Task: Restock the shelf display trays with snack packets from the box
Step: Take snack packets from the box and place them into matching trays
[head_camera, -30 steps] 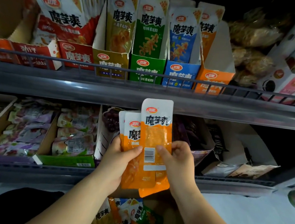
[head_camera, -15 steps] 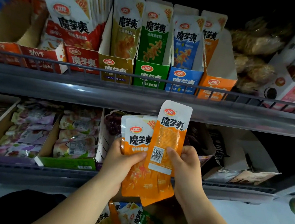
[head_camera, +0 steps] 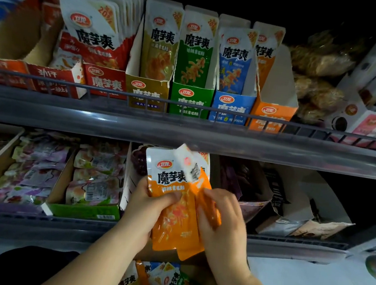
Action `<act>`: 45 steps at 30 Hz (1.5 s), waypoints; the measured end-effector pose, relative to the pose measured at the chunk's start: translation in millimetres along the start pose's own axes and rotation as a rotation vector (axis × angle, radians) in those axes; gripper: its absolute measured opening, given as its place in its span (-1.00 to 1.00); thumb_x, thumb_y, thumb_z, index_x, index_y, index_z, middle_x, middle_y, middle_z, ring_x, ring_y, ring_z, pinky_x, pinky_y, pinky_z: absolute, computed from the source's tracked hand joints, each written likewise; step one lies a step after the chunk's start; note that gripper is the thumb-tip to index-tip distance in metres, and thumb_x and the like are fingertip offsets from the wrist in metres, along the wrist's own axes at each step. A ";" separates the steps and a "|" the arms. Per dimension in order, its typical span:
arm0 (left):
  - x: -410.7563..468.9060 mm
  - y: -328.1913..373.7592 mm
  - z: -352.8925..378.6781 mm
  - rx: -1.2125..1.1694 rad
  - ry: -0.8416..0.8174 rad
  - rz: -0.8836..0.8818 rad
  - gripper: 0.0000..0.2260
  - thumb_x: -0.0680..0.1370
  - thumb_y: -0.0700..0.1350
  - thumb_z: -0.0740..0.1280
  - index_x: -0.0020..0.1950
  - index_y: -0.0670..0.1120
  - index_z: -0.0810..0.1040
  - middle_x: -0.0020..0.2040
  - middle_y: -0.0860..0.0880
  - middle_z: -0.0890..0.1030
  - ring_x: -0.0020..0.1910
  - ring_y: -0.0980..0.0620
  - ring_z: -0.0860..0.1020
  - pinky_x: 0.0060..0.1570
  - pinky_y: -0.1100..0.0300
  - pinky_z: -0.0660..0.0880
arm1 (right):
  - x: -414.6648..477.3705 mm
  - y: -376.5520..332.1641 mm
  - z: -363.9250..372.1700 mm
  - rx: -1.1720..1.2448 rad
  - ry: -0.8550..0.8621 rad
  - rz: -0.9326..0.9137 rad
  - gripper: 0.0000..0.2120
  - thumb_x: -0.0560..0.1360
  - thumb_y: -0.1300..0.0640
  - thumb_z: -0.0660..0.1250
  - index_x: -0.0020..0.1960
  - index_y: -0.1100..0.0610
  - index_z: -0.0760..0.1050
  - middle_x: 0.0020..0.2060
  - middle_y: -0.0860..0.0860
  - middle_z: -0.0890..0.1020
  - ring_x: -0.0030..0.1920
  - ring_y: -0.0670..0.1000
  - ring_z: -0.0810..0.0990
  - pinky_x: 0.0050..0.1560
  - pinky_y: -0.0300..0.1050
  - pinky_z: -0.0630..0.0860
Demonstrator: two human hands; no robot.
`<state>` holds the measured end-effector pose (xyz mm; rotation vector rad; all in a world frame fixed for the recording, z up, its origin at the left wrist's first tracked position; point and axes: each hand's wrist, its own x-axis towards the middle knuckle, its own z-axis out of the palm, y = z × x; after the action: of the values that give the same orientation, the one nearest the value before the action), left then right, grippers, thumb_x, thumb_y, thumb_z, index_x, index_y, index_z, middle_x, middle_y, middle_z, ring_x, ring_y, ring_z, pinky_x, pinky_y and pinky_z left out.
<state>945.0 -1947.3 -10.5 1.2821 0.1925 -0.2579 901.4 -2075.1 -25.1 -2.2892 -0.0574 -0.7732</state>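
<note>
Twisted sideways, orange packet [head_camera: 203, 186] (blurred) crosses stack [head_camera: 169, 213] beneath shelf rail [head_camera: 183, 132].

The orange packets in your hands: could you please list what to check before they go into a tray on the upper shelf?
1. Grip: left hand and right hand both hold the orange packets: ok.
2. Stack squared: one packet sits tilted across the others: not ok.
3. Colour match: an orange tray stands on the upper shelf: ok.
4. Room: that tray's front part is empty, with packets only at its back: ok.
5. Printed fronts all facing one way: blurred, cannot tell.
</note>
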 end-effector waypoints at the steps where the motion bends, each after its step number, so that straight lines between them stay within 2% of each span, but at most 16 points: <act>1: -0.4 0.8 0.3 0.003 0.005 0.007 -0.69 0.40 -0.30 0.40 -0.04 0.07 0.45 -0.05 -0.04 0.61 -0.06 -0.05 0.58 -0.10 0.04 0.51 | -2.0 -0.7 2.4 -0.006 -0.035 -0.016 -0.69 0.38 0.04 0.28 0.12 0.00 0.39 -0.01 -0.24 0.37 0.01 -0.29 0.39 -0.07 -0.53 0.36; 4: -3.2 3.4 1.2 -0.002 -0.004 0.018 -0.70 0.39 -0.32 0.39 -0.06 0.06 0.48 -0.12 -0.02 0.63 -0.13 -0.01 0.60 -0.23 0.12 0.49 | -3.4 -4.5 6.9 0.040 -0.067 -0.003 -0.61 0.37 -0.18 0.22 0.18 -0.12 0.36 0.06 -0.33 0.28 0.15 -0.43 0.21 0.07 -0.34 0.24; 7: -5.9 4.5 2.3 -0.001 -0.022 0.013 -0.71 0.39 -0.31 0.39 -0.06 0.05 0.49 -0.17 0.02 0.65 -0.19 0.02 0.61 -0.31 0.18 0.48 | -1.2 -10.8 8.0 0.102 -0.047 0.080 -0.59 0.39 -0.37 0.10 0.14 -0.22 0.40 0.12 -0.34 0.28 0.18 -0.38 0.17 0.10 -0.37 0.17; 10: -6.8 4.6 3.4 0.022 -0.026 0.008 -0.68 0.38 -0.34 0.40 -0.05 0.04 0.47 -0.16 0.00 0.65 -0.19 0.01 0.62 -0.30 0.16 0.49 | 4.5 -11.6 5.5 0.215 -0.068 0.226 -0.81 0.48 -0.10 0.24 0.06 -0.27 0.31 0.15 -0.32 0.25 0.23 -0.25 0.21 0.19 -0.36 0.22; 12: -7.1 4.3 3.7 0.046 -0.027 0.005 -0.68 0.39 -0.34 0.39 -0.06 0.06 0.45 -0.12 -0.02 0.63 -0.13 -0.02 0.60 -0.23 0.12 0.49 | 9.8 -10.1 1.5 0.304 -0.124 0.385 -0.71 0.49 0.10 0.31 0.07 -0.20 0.29 0.18 -0.20 0.31 0.24 -0.18 0.30 0.18 -0.30 0.37; 13: -7.0 4.3 3.6 0.055 -0.028 0.004 -0.68 0.39 -0.34 0.39 -0.07 0.06 0.45 -0.11 -0.02 0.62 -0.11 -0.03 0.59 -0.20 0.11 0.49 | 12.9 -10.3 -1.7 0.341 -0.138 0.455 -0.67 0.48 0.13 0.32 0.12 -0.16 0.28 0.17 -0.15 0.36 0.21 -0.14 0.36 0.16 -0.24 0.43; 14: -7.0 4.7 3.5 0.061 -0.030 0.004 -0.68 0.40 -0.34 0.38 -0.08 0.07 0.45 -0.11 -0.01 0.61 -0.10 -0.03 0.58 -0.19 0.10 0.48 | 15.6 -10.8 -5.0 0.357 -0.139 0.501 -0.63 0.47 0.14 0.32 0.18 -0.12 0.28 0.13 -0.13 0.42 0.16 -0.13 0.41 0.13 -0.20 0.46; 16: -7.1 5.6 3.3 0.071 -0.035 0.004 -0.69 0.41 -0.34 0.38 -0.08 0.07 0.44 -0.11 -0.02 0.61 -0.10 -0.03 0.58 -0.19 0.11 0.48 | 18.9 -8.9 -8.6 0.357 -0.123 0.536 -0.55 0.46 0.15 0.34 0.29 -0.02 0.29 -0.01 -0.18 0.45 0.01 -0.17 0.45 -0.01 -0.29 0.45; 19: -8.4 7.0 3.8 0.079 -0.045 0.005 -0.69 0.41 -0.34 0.37 -0.08 0.06 0.45 -0.10 -0.02 0.60 -0.09 -0.03 0.57 -0.19 0.11 0.48 | 22.9 -8.1 -11.8 0.349 -0.124 0.555 -0.56 0.45 0.15 0.35 0.29 0.02 0.32 -0.11 -0.22 0.44 -0.09 -0.23 0.45 -0.17 -0.41 0.40; 24: -14.7 12.8 6.7 0.048 -0.076 0.004 -0.71 0.41 -0.31 0.38 -0.07 0.06 0.45 -0.10 -0.01 0.61 -0.11 -0.01 0.59 -0.23 0.13 0.48 | 26.2 -7.9 -24.9 0.278 -0.110 0.574 -0.64 0.45 0.15 0.36 0.23 0.06 0.41 0.03 -0.05 0.46 0.02 -0.07 0.44 -0.02 -0.21 0.40; 26: -19.0 15.9 6.4 0.060 -0.082 0.012 -0.71 0.41 -0.31 0.39 -0.05 0.05 0.45 -0.10 0.00 0.62 -0.12 0.02 0.59 -0.26 0.16 0.47 | 28.2 -9.1 -33.4 0.298 -0.114 0.589 -0.71 0.45 0.16 0.36 0.15 0.06 0.44 -0.03 -0.04 0.50 -0.05 -0.08 0.47 -0.06 -0.20 0.42; 30: -30.2 26.9 3.2 0.101 -0.080 0.045 -0.70 0.40 -0.31 0.40 -0.05 0.05 0.45 -0.10 0.00 0.62 -0.12 0.02 0.59 -0.23 0.14 0.48 | 30.0 -18.9 -50.9 0.410 -0.223 0.641 -0.90 0.48 0.15 0.32 -0.13 -0.02 0.42 -0.21 -0.12 0.56 -0.20 -0.16 0.54 -0.26 -0.28 0.47; 35: -43.9 48.1 -4.2 0.104 -0.063 0.098 -0.69 0.39 -0.32 0.39 -0.08 0.06 0.43 -0.10 -0.01 0.60 -0.13 0.01 0.57 -0.21 0.12 0.47 | 29.4 -35.0 -71.6 0.684 -0.240 0.797 -0.90 0.53 0.15 0.24 -0.13 0.11 0.50 -0.25 0.04 0.64 -0.20 0.07 0.62 -0.15 0.03 0.58; 38: -49.9 59.5 -8.1 0.100 -0.045 0.116 -0.70 0.40 -0.31 0.40 -0.04 0.04 0.44 -0.09 -0.02 0.60 -0.13 0.00 0.57 -0.25 0.13 0.47 | 34.3 -43.6 -84.0 0.771 -0.257 0.835 -0.86 0.53 0.18 0.24 -0.18 0.17 0.49 -0.39 0.03 0.65 -0.35 0.04 0.63 -0.26 -0.02 0.57; 41: -51.2 74.4 -6.1 0.053 -0.051 0.111 -0.70 0.41 -0.32 0.38 0.03 -0.03 0.45 -0.08 -0.07 0.60 -0.14 -0.03 0.58 -0.29 0.13 0.46 | 44.2 -50.8 -95.7 0.760 -0.276 0.813 -0.88 0.52 0.20 0.25 -0.19 0.17 0.47 -0.40 0.03 0.65 -0.38 0.02 0.63 -0.28 -0.03 0.54; 45: -40.8 96.2 -0.5 0.068 -0.074 0.163 -0.68 0.40 -0.30 0.39 0.07 -0.02 0.44 -0.05 -0.05 0.60 -0.10 -0.02 0.57 -0.22 0.12 0.48 | 67.6 -58.9 -108.5 0.697 -0.226 0.753 -0.90 0.49 0.22 0.28 -0.21 0.16 0.47 -0.40 0.05 0.65 -0.39 0.02 0.62 -0.28 -0.05 0.52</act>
<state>934.5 -1918.3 89.3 1.3456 0.0157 -0.1725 886.3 -2112.3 109.8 -1.5297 0.3585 -0.0631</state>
